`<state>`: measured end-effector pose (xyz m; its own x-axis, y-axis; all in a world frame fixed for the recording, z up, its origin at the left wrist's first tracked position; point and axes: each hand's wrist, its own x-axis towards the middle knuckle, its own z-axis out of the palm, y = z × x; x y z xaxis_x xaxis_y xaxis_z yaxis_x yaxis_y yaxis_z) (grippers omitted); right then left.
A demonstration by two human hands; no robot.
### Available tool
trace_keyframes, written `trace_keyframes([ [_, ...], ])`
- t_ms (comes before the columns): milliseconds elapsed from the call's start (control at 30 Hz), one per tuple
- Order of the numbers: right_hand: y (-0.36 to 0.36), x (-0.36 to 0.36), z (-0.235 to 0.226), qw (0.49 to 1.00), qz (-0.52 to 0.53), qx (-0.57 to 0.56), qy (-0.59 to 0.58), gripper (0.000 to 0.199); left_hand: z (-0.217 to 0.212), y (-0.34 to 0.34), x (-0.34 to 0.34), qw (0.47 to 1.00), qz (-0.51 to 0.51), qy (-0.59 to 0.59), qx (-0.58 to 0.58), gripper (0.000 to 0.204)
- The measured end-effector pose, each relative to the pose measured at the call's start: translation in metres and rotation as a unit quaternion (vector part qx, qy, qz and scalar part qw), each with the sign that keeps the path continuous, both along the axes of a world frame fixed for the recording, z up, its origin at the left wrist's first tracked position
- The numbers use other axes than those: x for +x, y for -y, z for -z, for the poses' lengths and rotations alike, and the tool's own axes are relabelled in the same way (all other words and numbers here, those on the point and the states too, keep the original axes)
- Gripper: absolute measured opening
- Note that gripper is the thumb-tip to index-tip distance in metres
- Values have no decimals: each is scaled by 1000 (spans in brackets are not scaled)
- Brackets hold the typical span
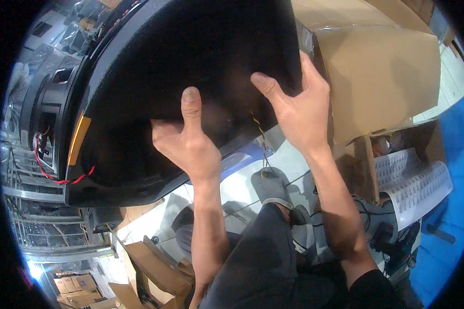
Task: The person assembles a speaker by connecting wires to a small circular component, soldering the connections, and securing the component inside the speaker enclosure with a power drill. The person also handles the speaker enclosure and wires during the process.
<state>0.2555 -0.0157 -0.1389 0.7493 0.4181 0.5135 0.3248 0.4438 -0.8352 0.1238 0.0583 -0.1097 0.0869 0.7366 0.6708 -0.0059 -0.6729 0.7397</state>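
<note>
A large black speaker cabinet (139, 149) fills the upper left, its dark face tilted toward me. My left hand (191, 147) is against its lower part, thumb pointing up and the other fingers bent and partly lost in the dark surface. Higher up, my right hand (301, 108) grips the cabinet's right edge, thumb on the face and fingers around the side. A red and black wire (62, 180) loops out at the left beside a round black speaker driver (49, 98). An orange label (79, 139) sits on the rim. A thin yellow and black wire (263, 139) hangs between my hands.
Cardboard boxes stand at the right (381, 77) and lower left (154, 268). A printed paper sheet (412, 180) drapes from an open box (368, 170). Cables and a dark tool (394, 237) lie below it. Metal racking (41, 195) lines the left. My shoe (270, 185) rests on white tiles.
</note>
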Motion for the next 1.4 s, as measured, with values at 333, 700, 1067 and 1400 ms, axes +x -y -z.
trace_keyframes([
  [333, -11, -14, -11, 994, 106, 11, -38, 75, -2, 6, 2, 999, 22, 25, -25, 29],
  [700, -34, -28, -15, 979, 191, 38, -61, 76, -2, 0, 3, 996, 49, 77, -11, 22],
  [1067, -23, -29, -12, 988, 145, -24, -43, 93, -3, -1, 0, 998, 33, 60, -11, 32],
  [1400, -23, -27, -9, 991, 136, 0, 16, 95, -2, -3, -3, 997, 66, 45, -3, 35],
])
